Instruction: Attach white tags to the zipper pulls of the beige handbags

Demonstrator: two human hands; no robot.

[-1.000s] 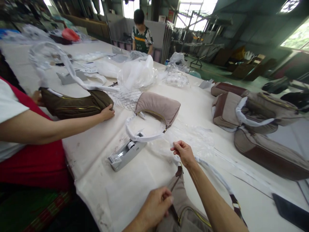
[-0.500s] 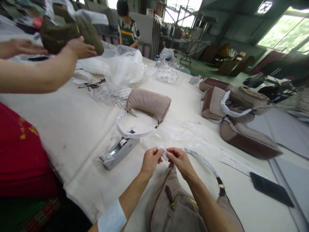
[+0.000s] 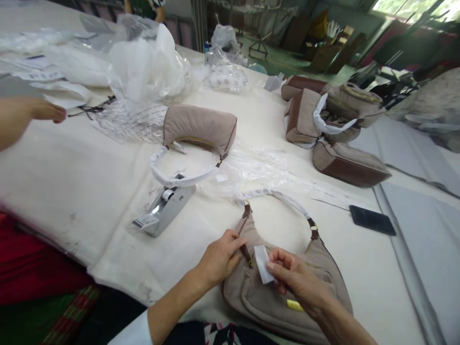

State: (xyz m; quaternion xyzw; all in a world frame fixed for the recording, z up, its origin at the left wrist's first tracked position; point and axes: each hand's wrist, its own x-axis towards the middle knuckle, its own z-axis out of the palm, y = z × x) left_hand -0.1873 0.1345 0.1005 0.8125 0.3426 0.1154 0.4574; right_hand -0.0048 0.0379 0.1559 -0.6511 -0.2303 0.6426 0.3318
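Resting ungripped on the bag [image 3: 273,302], the left hand [image 3: 219,258] steadies it against the bench [image 3: 72,167]. The right hand [image 3: 298,280] pinches a white slip [image 3: 263,264]

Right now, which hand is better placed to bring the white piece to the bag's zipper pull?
Right. The right hand pinches the white piece just beside the zipper pull; the left hand rests on the bag, probably steadying it.

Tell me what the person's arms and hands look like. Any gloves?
No gloves: the left hand and the right hand are bare, with no rings or watch showing. A white sleeve covers the left arm near the elbow; the right forearm is uncovered.
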